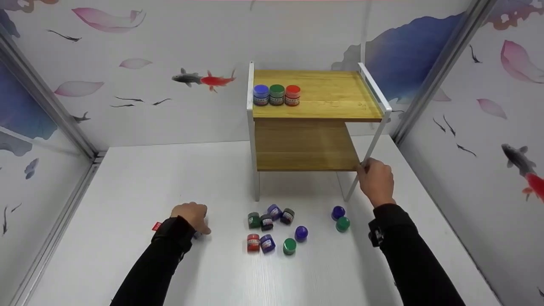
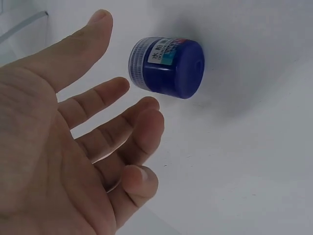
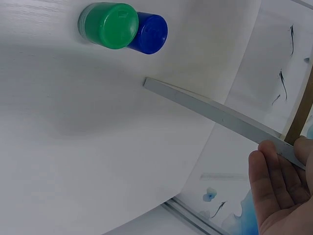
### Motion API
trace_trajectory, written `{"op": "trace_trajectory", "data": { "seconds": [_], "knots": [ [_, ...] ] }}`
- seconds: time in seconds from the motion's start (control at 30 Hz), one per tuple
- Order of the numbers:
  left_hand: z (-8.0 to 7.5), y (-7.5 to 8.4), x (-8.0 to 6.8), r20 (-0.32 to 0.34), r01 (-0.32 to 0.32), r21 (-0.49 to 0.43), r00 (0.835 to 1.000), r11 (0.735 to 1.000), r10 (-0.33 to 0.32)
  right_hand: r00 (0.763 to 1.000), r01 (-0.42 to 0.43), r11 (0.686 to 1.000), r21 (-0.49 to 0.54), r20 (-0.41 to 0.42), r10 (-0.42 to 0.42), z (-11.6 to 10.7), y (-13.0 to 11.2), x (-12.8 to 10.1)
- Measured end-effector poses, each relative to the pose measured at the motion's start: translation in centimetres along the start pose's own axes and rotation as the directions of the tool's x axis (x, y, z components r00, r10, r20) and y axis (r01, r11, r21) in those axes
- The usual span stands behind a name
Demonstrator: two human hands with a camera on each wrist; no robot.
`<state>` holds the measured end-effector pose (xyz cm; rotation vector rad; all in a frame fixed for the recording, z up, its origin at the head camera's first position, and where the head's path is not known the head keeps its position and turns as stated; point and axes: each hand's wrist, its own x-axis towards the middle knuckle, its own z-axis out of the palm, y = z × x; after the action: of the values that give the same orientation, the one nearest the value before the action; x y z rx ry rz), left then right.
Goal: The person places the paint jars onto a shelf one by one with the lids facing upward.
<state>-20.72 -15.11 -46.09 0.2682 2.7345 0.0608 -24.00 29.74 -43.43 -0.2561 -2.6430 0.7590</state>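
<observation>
on the white table (image 1: 127,178), koi-print walls, left grip (image 1: 192,215) apart beside blue jar (image 2: 166,66), right grip (image 1: 376,180) clasping shelf leg (image 1: 370,148)

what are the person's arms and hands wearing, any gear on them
Both arms wear long black sleeves to the wrist. The left hand and right hand are bare, with no gloves. A black strapped device sits at the right wrist; a small red tag shows by the left cuff.

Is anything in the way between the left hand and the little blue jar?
No, nothing visible. The left hand is open, its fingers just short of the blue jar, which lies on its side on the white table. Only bare tabletop shows between them.
</observation>
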Motion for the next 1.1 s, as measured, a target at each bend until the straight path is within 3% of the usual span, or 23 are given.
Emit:
{"op": "trace_trajectory", "data": {
  "seconds": [0.17,0.47,0.77,1.1],
  "knots": [
    [1.1,0.0,0.0,-0.009,0.021,0.054,1.000,0.998,-0.021,1.000,-0.013,1.000,-0.003,0.011,0.013,0.1,0.0,-0.1],
    [2.2,-0.5,-0.2,-0.072,-0.017,0.073,0.997,0.997,0.022,1.000,-0.005,1.000,-0.007,0.016,0.005,0.2,0.0,-0.2],
    [2.2,-0.9,0.4,-0.080,-0.029,-0.087,0.997,0.996,0.022,1.000,-0.002,1.000,0.000,0.010,0.002,0.2,-0.1,-0.2],
    [1.1,-1.2,1.7,0.043,-0.011,-0.232,0.999,0.973,0.022,1.000,0.022,1.000,0.001,-0.018,-0.022,0.1,0.0,0.0]
  ]
}}
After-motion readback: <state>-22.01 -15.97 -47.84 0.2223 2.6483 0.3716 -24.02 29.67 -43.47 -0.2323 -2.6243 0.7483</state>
